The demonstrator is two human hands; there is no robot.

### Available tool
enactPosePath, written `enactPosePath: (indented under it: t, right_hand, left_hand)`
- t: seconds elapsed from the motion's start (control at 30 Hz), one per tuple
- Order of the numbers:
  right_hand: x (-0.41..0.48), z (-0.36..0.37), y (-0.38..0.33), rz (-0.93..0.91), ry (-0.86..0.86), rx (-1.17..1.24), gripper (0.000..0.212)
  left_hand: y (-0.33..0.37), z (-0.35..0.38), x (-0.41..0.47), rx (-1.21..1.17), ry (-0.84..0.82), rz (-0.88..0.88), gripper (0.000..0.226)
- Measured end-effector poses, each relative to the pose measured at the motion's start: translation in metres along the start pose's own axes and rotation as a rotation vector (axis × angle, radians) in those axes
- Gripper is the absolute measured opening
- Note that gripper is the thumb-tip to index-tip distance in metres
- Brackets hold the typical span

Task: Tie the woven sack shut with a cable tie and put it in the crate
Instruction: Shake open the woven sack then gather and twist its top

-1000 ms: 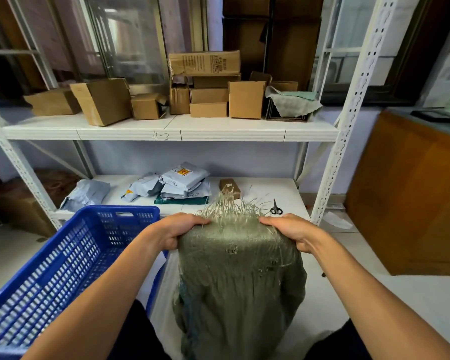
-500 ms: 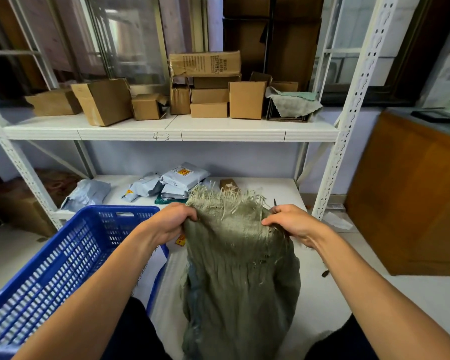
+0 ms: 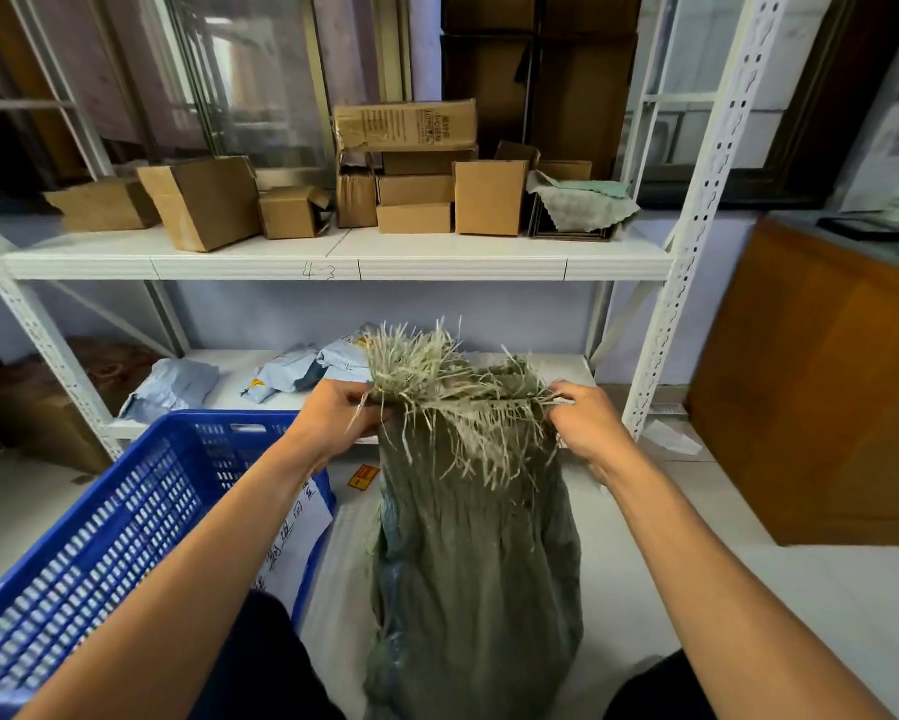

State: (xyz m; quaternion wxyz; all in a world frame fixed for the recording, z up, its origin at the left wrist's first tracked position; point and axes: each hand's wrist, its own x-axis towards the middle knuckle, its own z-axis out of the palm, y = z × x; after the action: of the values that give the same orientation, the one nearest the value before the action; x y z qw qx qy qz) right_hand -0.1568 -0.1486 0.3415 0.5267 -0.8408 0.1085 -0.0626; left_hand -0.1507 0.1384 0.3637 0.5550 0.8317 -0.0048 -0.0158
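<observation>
Beside the crate [image 3: 141, 449], left hand [image 3: 339, 420], right hand [image 3: 586, 424] grip sack [image 3: 476, 563] (frayed).

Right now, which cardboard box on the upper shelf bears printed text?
The long flat box on top of the middle stack; the rest show plain brown sides.

You get one readable mark: "4-3", handwritten on the front edge of the upper shelf [image 3: 318, 272]. The top cardboard box [image 3: 406, 126] has black print, too small to read. The white sheet [image 3: 302, 532] on the blue crate [image 3: 125, 537] carries handwritten characters, partly hidden. The orange sticker [image 3: 363, 476] on the floor [image 3: 852, 589] is illegible.
</observation>
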Motion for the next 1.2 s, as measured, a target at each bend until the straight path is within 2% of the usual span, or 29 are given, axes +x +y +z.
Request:
enactPosePath:
  t: [0.13, 0.23, 0.3, 0.47, 0.67, 0.73, 0.8, 0.87, 0.93, 1.03, 1.07, 1.2]
  right_hand:
    - [0.003, 0.005, 0.007, 0.085, -0.088, 0.258, 0.025]
    - [0.002, 0.009, 0.011, 0.192, -0.154, 0.486, 0.036]
    - [-0.002, 0.014, 0.015, 0.240, -0.234, 0.627, 0.032]
    - [-0.014, 0.030, 0.011, 0.309, -0.351, 0.693, 0.028]
    - [-0.021, 0.039, 0.006, 0.247, -0.329, 0.565, 0.017]
    - [-0.022, 0.034, 0.006, 0.217, -0.368, 0.615, 0.026]
    - [-0.022, 0.028, 0.006, 0.234, -0.387, 0.765, 0.035]
    - [-0.023, 0.021, 0.007, 0.203, -0.407, 0.832, 0.034]
    - [-0.025, 0.018, 0.008, 0.157, -0.475, 0.772, 0.022]
    - [-0.027, 0.018, 0.009, 0.151, -0.557, 0.708, 0.019]
    - [-0.027, 0.018, 0.008, 0.145, -0.549, 0.686, 0.020]
    - [-0.023, 0.020, 0.010, 0.154, -0.466, 0.550, 0.035]
  left_hand:
    - [-0.001, -0.001, -0.005, -0.179, -0.064, -0.079, 0.020]
    - [-0.004, 0.003, -0.004, -0.389, -0.051, -0.136, 0.027]
    - [-0.005, 0.011, -0.004, -0.512, -0.049, -0.190, 0.030]
    - [-0.003, 0.034, -0.007, -0.709, -0.140, -0.227, 0.037]
    - [0.004, 0.046, -0.010, -0.715, -0.202, -0.250, 0.035]
    - [0.001, 0.043, -0.008, -0.754, -0.231, -0.251, 0.046]
    - [0.001, 0.038, -0.010, -0.789, -0.267, -0.242, 0.039]
    - [-0.004, 0.035, -0.005, -0.682, -0.257, -0.233, 0.031]
    - [-0.007, 0.034, -0.002, -0.545, -0.223, -0.242, 0.021]
    - [-0.012, 0.033, 0.000, -0.456, -0.204, -0.230, 0.048]
    - [-0.012, 0.035, -0.001, -0.446, -0.227, -0.221, 0.048]
    - [-0.014, 0.042, -0.003, -0.341, -0.253, -0.176, 0.022]
